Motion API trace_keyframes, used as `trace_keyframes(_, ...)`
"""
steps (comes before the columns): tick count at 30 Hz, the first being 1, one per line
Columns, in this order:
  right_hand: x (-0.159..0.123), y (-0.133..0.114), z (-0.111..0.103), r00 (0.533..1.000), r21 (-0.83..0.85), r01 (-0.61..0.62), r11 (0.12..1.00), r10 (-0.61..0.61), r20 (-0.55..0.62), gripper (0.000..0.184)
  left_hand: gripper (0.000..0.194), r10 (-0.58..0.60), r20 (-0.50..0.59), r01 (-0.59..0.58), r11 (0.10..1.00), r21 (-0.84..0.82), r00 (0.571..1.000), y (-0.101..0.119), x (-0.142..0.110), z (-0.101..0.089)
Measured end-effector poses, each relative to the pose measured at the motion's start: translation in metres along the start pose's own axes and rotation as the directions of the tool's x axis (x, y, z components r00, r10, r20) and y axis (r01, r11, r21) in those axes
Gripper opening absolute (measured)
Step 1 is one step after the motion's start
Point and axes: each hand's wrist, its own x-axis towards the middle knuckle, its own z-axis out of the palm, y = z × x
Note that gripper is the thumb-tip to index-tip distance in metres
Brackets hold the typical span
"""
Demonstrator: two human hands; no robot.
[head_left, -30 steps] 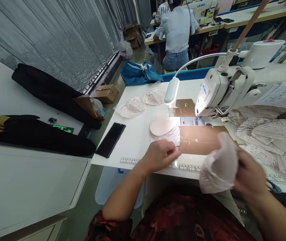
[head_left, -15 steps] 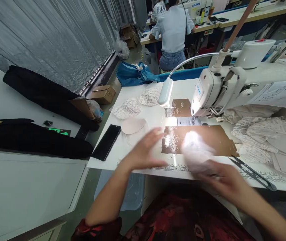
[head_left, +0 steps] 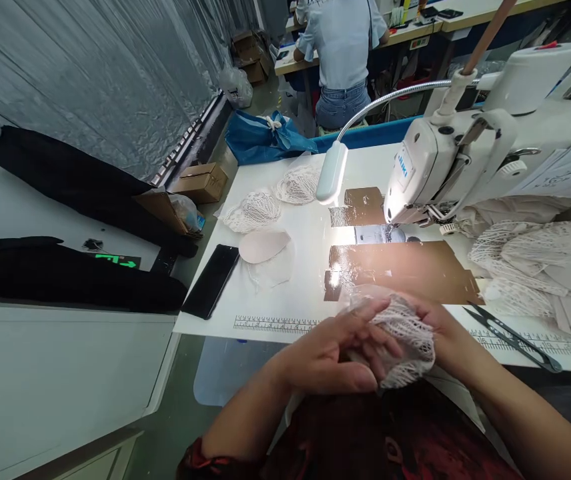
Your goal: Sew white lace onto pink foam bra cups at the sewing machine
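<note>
Both hands — left hand (head_left: 335, 353), right hand (head_left: 440, 327) — clasp the white lace-covered padded cup (head_left: 405, 333) (presumably aligning layers) at the white table's edge (head_left: 275, 327).

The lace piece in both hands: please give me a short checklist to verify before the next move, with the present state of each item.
1. Lace piece held by both hands: ok. The left hand lies over it, the right hand grips it from the far side.
2. Lace piece apart from the sewing machine needle: ok, it is at the near table edge.
3. Scissors out of the hands' way: ok, they lie to the right on the table.
4. Lamp lighting the work area: ok, strong glare on the brown sheet.
5. Phone away from the work: ok, far left.
6. Lace layers aligned: cannot tell, the fingers cover them.
</note>
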Motion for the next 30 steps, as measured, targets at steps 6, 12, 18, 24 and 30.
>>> trace_keyframes(6, -0.001, 0.007, 0.009, 0.962, 0.415, -0.218, 0.883, 0.123, 0.245, 0.035, 0.078, 0.053, -0.366, 0.037, 0.972, 0.233, 0.929, -0.008, 0.008, -0.007)
trace_keyframes(12, -0.003, 0.01, 0.007, 0.978, 0.355, -0.054, 0.933, 0.121, -0.169, 0.061, 0.033, -0.119, -0.407, 0.06, 0.986, -0.153, 0.906, -0.03, 0.005, -0.002)
trace_keyframes(18, -0.005, 0.03, -0.001, 0.993, 0.193, 0.089, 0.977, -0.073, -0.088, 0.058, 0.033, -0.128, -0.663, -0.131, 0.936, -0.327, 0.738, -0.039, 0.021, 0.022)
trace_keyframes(24, -0.003, 0.022, 0.008, 0.988, 0.249, -0.017, 0.968, 0.055, -0.146, 0.035, 0.036, -0.061, -0.681, -0.1, 0.976, -0.195, 0.73, -0.035, 0.027, 0.028)
trace_keyframes(30, -0.001, 0.02, 0.003, 0.985, 0.451, -0.125, 0.884, 0.165, -0.052, 0.035, 0.039, 0.033, -0.591, 0.104, 0.975, 0.197, 0.806, -0.03, 0.02, 0.016)
